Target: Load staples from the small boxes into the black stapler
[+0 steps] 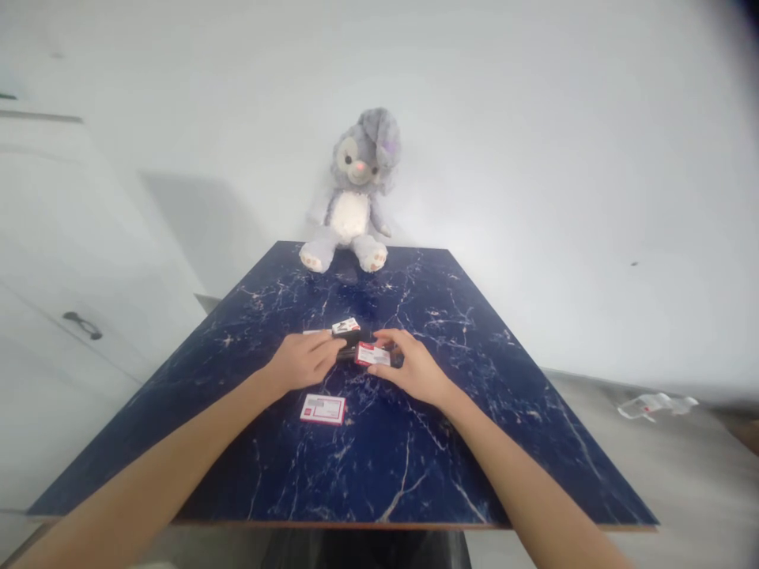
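Near the middle of the blue marbled table, my right hand [412, 367] grips a small red and white box [373, 355] between thumb and fingers. To its left, my left hand [305, 361] has its fingers closed at a black item [348, 340]; how firmly it is held is hard to see. A white box with dark print [345, 326] sits just behind the black item. Part of another white item shows behind my left fingers. Closer to me lies a flat white and red box [323, 409], touched by neither hand.
A grey plush toy [349, 201] sits at the far edge of the blue table [415, 458], against the white wall. A cabinet door with a dark handle [83, 325] is at left. Clear plastic packaging [657, 406] lies beyond the table's right edge.
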Demonstrator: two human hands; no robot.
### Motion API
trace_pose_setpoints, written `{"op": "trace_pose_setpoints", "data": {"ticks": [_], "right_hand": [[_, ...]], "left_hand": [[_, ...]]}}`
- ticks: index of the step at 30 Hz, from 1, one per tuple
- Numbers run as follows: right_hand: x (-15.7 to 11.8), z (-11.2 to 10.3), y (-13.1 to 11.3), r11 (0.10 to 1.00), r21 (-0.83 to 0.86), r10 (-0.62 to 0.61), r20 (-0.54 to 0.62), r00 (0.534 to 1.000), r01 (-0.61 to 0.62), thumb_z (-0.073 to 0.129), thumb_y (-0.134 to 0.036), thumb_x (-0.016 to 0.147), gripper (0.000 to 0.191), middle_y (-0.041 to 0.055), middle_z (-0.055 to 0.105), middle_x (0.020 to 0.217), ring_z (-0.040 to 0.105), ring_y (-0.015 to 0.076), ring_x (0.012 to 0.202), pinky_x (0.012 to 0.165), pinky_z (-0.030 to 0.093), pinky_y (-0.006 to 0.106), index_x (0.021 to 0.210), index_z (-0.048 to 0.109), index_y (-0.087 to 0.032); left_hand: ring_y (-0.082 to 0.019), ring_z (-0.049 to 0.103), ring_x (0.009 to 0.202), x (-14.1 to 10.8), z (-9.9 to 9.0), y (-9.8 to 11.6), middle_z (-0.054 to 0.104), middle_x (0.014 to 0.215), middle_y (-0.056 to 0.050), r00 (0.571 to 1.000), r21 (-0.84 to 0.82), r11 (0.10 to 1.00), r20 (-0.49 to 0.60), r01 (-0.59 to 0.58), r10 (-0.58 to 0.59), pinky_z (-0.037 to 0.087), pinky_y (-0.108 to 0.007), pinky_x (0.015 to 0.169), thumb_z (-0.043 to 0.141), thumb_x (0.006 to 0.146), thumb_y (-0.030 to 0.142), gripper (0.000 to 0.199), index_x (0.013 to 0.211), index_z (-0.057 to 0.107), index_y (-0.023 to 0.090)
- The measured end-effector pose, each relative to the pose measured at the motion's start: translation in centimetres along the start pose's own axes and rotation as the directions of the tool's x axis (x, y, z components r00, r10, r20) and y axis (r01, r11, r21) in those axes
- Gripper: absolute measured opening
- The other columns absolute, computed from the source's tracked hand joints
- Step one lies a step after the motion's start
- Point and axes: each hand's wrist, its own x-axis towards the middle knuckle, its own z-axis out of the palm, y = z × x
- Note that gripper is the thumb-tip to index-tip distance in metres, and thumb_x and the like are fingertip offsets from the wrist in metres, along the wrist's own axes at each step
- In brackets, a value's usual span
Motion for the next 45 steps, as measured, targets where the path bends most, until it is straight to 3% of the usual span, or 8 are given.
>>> {"op": "trace_pose_setpoints", "data": {"ticks": [3,6,10,15,24,33,40,45], "right_hand": [[0.2,-0.4,-0.8,0.993,0.116,-0.006,-0.152,0.988,0.023,0.074,-0.035,0.085,0.043,0.0049,0.065,0.112,0.064,0.0193,0.098,0.085,0.055,0.034,0.122,0.056,-0.025],[0.1,-0.4,-1.8,0.992,0.028,-0.114,-0.160,0.981,0.120,0.075,-0.035,0.085,0.042,0.0055,0.065,0.112,0.063,0.0205,0.099,0.086,0.054,0.036,0.122,0.057,-0.026],[-0.2,0.2,-2.3,0.954,-0.096,-0.293,-0.115,0.949,0.283,0.071,-0.033,0.089,0.043,0.0081,0.064,0.119,0.060,0.0230,0.107,0.093,0.052,0.040,0.129,0.056,-0.026],[-0.1,0.8,-2.0,0.951,-0.121,-0.302,-0.155,0.940,0.286,0.067,-0.035,0.092,0.040,0.0099,0.065,0.118,0.060,0.0250,0.110,0.094,0.052,0.042,0.129,0.056,-0.026],[0.0,0.3,-1.9,0.976,-0.067,-0.214,-0.127,0.968,0.207,0.075,-0.037,0.085,0.047,0.0093,0.066,0.120,0.062,0.0249,0.109,0.096,0.051,0.041,0.127,0.060,-0.024],[0.0,-0.6,-1.4,0.995,-0.011,-0.096,-0.126,0.987,0.095,0.077,-0.044,0.082,0.040,0.0021,0.073,0.092,0.065,0.0138,0.067,0.070,0.054,0.027,0.115,0.068,-0.023],[0.1,-0.9,-1.7,0.967,-0.089,-0.247,-0.114,0.962,0.238,0.067,-0.032,0.091,0.019,0.0065,0.067,0.120,0.066,0.0203,0.104,0.093,0.053,0.035,0.107,0.069,-0.024],[0.0,-1.0,-2.4,0.962,-0.134,-0.247,-0.044,0.968,0.239,0.065,-0.024,0.089,0.014,0.0070,0.065,0.115,0.065,0.0194,0.098,0.089,0.054,0.034,0.103,0.067,-0.023]], "left_hand": [[-0.015,0.064,0.064,0.6,-0.7,2.1,0.072,0.079,-0.004,0.972,-0.219,0.950,0.134,0.220,-0.194,0.048,-0.028,0.064,0.049,0.097,0.027,0.039,0.134,0.057,0.020],[-0.013,0.058,0.056,1.4,-1.0,4.5,0.064,0.062,0.002,0.839,-0.528,0.652,0.333,0.544,-0.431,0.047,-0.027,0.064,0.031,0.104,0.030,0.049,0.151,0.036,0.018],[-0.012,0.052,0.054,2.0,-0.8,5.5,0.064,0.062,0.000,0.764,-0.671,0.383,0.472,0.635,-0.439,0.040,-0.023,0.054,0.035,0.103,0.037,0.047,0.144,0.045,0.016],[-0.009,0.049,0.048,1.8,-0.3,4.2,0.066,0.072,-0.002,0.698,-0.708,0.163,0.581,0.687,-0.419,0.036,-0.020,0.044,0.042,0.100,0.040,0.046,0.139,0.047,0.017],[-0.011,0.060,0.046,2.1,-0.4,3.5,0.070,0.072,-0.001,0.656,-0.629,0.258,0.556,0.733,-0.510,0.047,-0.020,0.042,0.051,0.093,0.031,0.028,0.117,0.057,0.019],[-0.011,0.057,0.043,2.1,-1.0,3.6,0.065,0.062,0.001,0.651,-0.692,0.243,0.418,0.680,-0.633,0.045,-0.019,0.041,0.054,0.093,0.036,0.024,0.104,0.062,0.016],[-0.010,0.057,0.046,2.0,-1.6,2.9,0.062,0.060,0.002,0.661,-0.689,0.313,0.320,0.654,-0.678,0.045,-0.020,0.045,0.053,0.094,0.037,0.023,0.102,0.063,0.017],[-0.011,0.059,0.048,2.0,-1.6,3.4,0.064,0.061,0.001,0.700,-0.615,0.446,0.256,0.650,-0.667,0.047,-0.021,0.049,0.050,0.095,0.036,0.024,0.101,0.065,0.018]]}}
